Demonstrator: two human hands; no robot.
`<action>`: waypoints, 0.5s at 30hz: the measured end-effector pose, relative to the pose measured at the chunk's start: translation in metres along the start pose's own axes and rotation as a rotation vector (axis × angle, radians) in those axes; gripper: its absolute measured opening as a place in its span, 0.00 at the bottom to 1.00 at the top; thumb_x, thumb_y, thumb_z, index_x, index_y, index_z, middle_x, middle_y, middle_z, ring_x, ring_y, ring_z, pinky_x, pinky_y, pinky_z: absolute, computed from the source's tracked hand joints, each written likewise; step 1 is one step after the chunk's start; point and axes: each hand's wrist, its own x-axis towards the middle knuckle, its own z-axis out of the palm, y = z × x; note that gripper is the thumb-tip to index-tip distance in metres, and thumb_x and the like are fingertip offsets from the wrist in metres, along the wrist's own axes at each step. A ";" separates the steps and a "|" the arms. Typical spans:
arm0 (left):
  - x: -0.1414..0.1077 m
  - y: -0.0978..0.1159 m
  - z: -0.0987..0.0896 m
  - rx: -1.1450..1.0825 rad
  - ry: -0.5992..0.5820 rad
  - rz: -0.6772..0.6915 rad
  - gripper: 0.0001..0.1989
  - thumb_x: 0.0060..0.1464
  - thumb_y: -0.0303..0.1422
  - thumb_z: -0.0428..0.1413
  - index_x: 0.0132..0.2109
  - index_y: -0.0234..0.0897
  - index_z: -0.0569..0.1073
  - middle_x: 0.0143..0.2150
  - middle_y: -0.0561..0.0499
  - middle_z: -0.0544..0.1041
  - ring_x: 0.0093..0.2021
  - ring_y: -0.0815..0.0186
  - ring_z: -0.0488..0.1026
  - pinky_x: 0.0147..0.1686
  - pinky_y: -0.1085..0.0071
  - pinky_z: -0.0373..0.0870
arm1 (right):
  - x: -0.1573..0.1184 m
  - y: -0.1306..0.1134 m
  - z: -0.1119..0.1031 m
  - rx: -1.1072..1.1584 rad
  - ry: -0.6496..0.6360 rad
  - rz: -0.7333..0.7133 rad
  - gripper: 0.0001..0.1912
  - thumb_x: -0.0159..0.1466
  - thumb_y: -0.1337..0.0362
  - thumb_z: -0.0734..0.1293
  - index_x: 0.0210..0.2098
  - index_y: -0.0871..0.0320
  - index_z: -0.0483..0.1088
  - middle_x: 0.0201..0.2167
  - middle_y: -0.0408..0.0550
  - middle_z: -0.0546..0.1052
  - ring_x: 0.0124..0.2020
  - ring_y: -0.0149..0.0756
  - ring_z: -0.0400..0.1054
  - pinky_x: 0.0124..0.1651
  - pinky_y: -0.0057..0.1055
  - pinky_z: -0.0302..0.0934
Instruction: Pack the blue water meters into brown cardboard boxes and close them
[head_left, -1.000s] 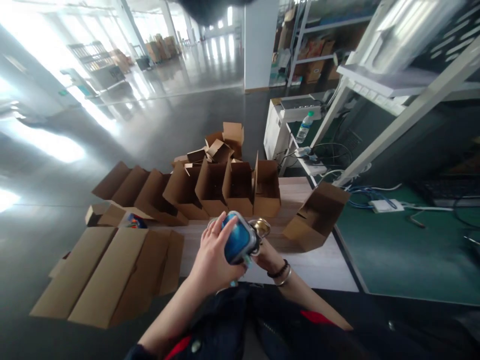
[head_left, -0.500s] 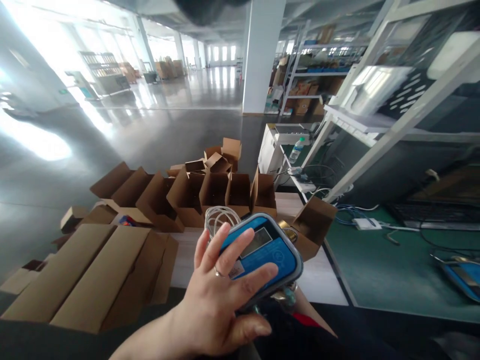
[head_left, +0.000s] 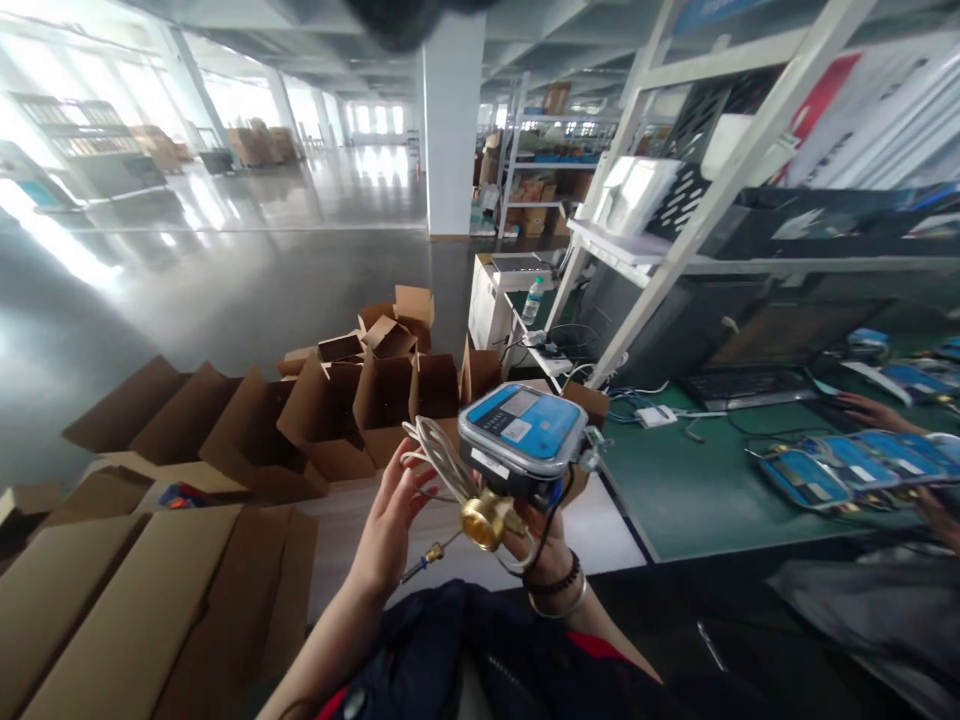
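Observation:
A meter point(head_left: 525, 425) with a blue face, a small display and a brass pipe body point(head_left: 482, 520) is held in front of me, face up and slightly tilted. My right hand point(head_left: 546, 545) grips it from below, its fingers partly hidden behind the brass and the housing. A coil of pale cable point(head_left: 435, 460) hangs at the meter's left side, with my left hand point(head_left: 391, 510) curled on its outer edge. One thin lead ends in a brass probe fitting point(head_left: 433, 553), dangling below the coil.
Open cardboard boxes point(head_left: 322, 415) stand in a row beyond my hands. Closed boxes point(head_left: 142, 610) lie at left. On the green bench point(head_left: 652, 510) at right are a laptop point(head_left: 780, 350), cables and several blue meters point(head_left: 862, 460), with another person's hands point(head_left: 874, 410) beside them.
My left hand has come off the meter's face and moved to the cable coil. The meter has turned, showing its brass body. My view has swung right.

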 end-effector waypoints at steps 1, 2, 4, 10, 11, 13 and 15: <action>0.000 0.001 0.002 -0.019 -0.014 0.017 0.34 0.48 0.49 0.57 0.59 0.40 0.62 0.56 0.42 0.69 0.51 0.55 0.70 0.49 0.59 0.67 | 0.000 -0.004 0.000 0.089 -0.011 0.052 0.22 0.57 0.43 0.60 0.39 0.52 0.72 0.33 0.47 0.79 0.39 0.40 0.72 0.48 0.47 0.65; -0.001 0.003 0.005 -0.027 -0.020 0.029 0.33 0.47 0.48 0.58 0.58 0.40 0.63 0.55 0.42 0.70 0.49 0.56 0.72 0.47 0.61 0.68 | 0.000 -0.008 0.000 0.190 -0.018 0.092 0.20 0.56 0.44 0.62 0.37 0.52 0.73 0.32 0.46 0.79 0.39 0.39 0.72 0.48 0.44 0.65; 0.000 0.006 0.008 -0.029 -0.028 0.026 0.32 0.46 0.46 0.59 0.57 0.40 0.64 0.54 0.43 0.71 0.45 0.58 0.73 0.45 0.63 0.69 | -0.001 -0.012 0.000 0.370 0.000 0.094 0.16 0.54 0.47 0.66 0.35 0.50 0.73 0.32 0.43 0.79 0.39 0.36 0.72 0.48 0.38 0.66; 0.015 -0.005 0.016 0.013 -0.061 -0.071 0.35 0.44 0.46 0.61 0.58 0.39 0.64 0.55 0.43 0.71 0.47 0.59 0.72 0.44 0.65 0.68 | -0.005 -0.020 -0.006 0.514 0.155 -0.008 0.10 0.55 0.54 0.68 0.31 0.52 0.73 0.32 0.43 0.79 0.40 0.37 0.72 0.54 0.42 0.62; 0.018 -0.009 0.017 0.033 -0.085 -0.097 0.35 0.44 0.46 0.61 0.58 0.38 0.65 0.54 0.42 0.71 0.48 0.59 0.72 0.45 0.65 0.68 | -0.004 -0.025 -0.009 0.513 0.189 -0.029 0.10 0.55 0.53 0.67 0.31 0.52 0.73 0.32 0.43 0.79 0.41 0.38 0.72 0.54 0.43 0.62; 0.023 -0.018 0.022 0.093 -0.211 -0.169 0.33 0.45 0.47 0.60 0.56 0.36 0.67 0.51 0.41 0.74 0.50 0.56 0.71 0.49 0.62 0.66 | -0.002 -0.041 -0.016 0.510 0.280 -0.097 0.11 0.56 0.52 0.66 0.29 0.52 0.72 0.31 0.42 0.78 0.42 0.38 0.71 0.54 0.46 0.61; 0.026 -0.031 0.031 0.164 -0.414 -0.244 0.30 0.46 0.47 0.59 0.53 0.35 0.70 0.50 0.40 0.75 0.54 0.54 0.68 0.53 0.61 0.62 | 0.000 -0.062 -0.025 0.503 0.393 -0.184 0.13 0.57 0.51 0.64 0.28 0.52 0.72 0.30 0.42 0.78 0.44 0.39 0.70 0.54 0.49 0.60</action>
